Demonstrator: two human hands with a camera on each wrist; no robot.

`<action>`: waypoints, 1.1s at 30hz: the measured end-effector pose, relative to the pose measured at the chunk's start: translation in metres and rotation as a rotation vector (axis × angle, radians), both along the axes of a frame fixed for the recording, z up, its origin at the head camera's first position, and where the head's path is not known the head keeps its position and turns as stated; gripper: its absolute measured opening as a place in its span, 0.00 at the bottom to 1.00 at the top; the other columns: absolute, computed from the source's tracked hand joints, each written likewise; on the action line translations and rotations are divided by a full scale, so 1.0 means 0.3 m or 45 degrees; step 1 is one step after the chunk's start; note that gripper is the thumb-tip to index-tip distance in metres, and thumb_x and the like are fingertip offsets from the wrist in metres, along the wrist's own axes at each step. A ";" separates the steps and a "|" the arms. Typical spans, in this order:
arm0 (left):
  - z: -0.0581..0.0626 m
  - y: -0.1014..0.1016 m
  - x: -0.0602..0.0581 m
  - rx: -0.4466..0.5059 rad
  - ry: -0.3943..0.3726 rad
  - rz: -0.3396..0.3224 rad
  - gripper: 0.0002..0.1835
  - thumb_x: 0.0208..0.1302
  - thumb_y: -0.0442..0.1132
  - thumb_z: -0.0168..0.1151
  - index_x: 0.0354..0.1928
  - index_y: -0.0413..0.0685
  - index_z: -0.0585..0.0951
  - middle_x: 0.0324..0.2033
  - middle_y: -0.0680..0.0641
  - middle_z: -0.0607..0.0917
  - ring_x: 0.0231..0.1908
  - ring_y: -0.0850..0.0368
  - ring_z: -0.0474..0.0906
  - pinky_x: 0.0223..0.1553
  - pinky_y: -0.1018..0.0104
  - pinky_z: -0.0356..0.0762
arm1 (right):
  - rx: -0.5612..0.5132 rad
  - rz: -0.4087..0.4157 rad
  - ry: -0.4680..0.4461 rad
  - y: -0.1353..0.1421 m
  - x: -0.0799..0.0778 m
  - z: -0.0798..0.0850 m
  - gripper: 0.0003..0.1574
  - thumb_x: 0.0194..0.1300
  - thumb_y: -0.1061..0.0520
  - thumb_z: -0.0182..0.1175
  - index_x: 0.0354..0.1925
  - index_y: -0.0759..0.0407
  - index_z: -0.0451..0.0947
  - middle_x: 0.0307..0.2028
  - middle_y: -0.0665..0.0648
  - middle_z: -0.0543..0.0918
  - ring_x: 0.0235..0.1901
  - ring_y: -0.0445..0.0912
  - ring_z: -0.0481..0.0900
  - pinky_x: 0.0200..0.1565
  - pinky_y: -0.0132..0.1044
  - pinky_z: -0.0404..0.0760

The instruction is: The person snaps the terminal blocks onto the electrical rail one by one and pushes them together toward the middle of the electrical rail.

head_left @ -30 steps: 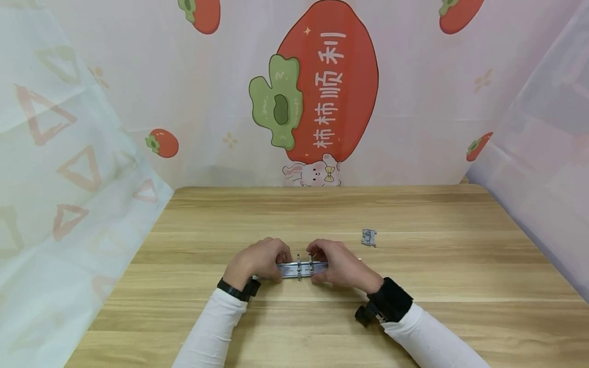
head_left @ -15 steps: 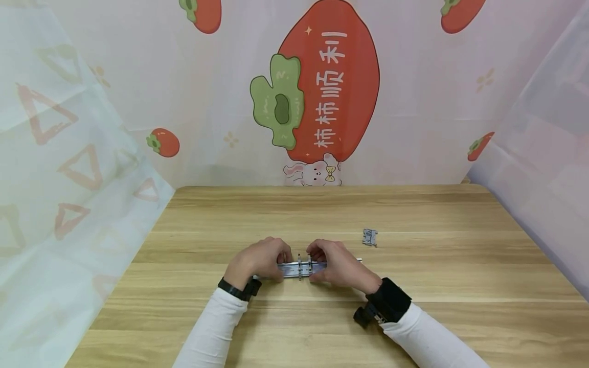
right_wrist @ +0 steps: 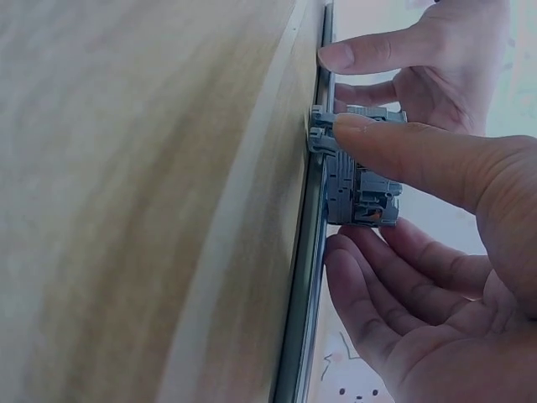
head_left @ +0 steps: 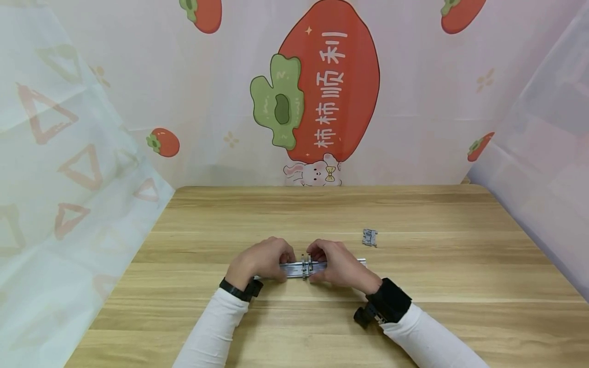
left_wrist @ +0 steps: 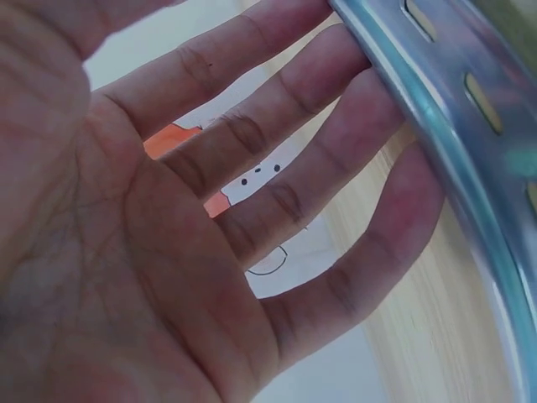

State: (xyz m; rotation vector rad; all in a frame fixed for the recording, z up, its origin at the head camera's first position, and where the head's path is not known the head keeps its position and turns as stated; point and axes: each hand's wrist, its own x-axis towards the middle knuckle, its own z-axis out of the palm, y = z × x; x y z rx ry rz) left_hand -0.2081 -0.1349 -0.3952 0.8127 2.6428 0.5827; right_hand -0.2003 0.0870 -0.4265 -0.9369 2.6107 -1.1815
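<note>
Thumb near, fingers far, the right hand (head_left: 339, 265) pinches a grey block (head_left: 310, 265) on a metal rail (head_left: 292, 270), just beside a matching block (head_left: 303, 267), while the left hand (head_left: 259, 260) likewise grips the rail's left part, and a loose grey piece (head_left: 369, 237) lies farther right, short of the far edge of the table (head_left: 313, 327).

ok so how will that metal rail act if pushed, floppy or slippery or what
The metal rail is probably stiff, given its raised lengthwise edges. Its smooth, shiny surface may feel slippery. Being long and flat, it seems unlikely to roll.
</note>
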 end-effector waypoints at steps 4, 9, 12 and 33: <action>-0.003 0.007 -0.001 0.006 0.014 -0.022 0.14 0.39 0.34 0.68 0.33 0.54 0.81 0.27 0.53 0.79 0.25 0.62 0.70 0.26 0.67 0.69 | -0.006 0.006 -0.002 0.002 0.002 0.003 0.32 0.42 0.53 0.73 0.47 0.57 0.72 0.40 0.50 0.77 0.39 0.45 0.77 0.42 0.37 0.73; -0.006 0.014 -0.002 0.010 0.023 -0.034 0.14 0.39 0.34 0.68 0.33 0.54 0.81 0.27 0.53 0.79 0.26 0.62 0.71 0.26 0.68 0.70 | -0.017 0.013 -0.009 0.003 0.003 0.005 0.32 0.42 0.53 0.73 0.46 0.56 0.72 0.40 0.49 0.77 0.40 0.46 0.77 0.43 0.37 0.74; -0.007 0.017 -0.002 0.015 0.021 -0.034 0.14 0.39 0.34 0.69 0.33 0.53 0.81 0.27 0.54 0.79 0.26 0.62 0.71 0.27 0.68 0.70 | -0.021 0.015 -0.017 0.003 0.004 0.007 0.32 0.42 0.53 0.73 0.46 0.56 0.72 0.40 0.49 0.77 0.40 0.46 0.77 0.43 0.37 0.74; -0.015 0.020 -0.002 0.010 0.029 -0.032 0.14 0.39 0.35 0.70 0.33 0.53 0.82 0.28 0.55 0.79 0.27 0.63 0.73 0.28 0.69 0.71 | -0.023 0.028 -0.027 -0.002 0.003 0.004 0.32 0.42 0.54 0.73 0.47 0.57 0.72 0.39 0.51 0.78 0.40 0.45 0.77 0.42 0.37 0.74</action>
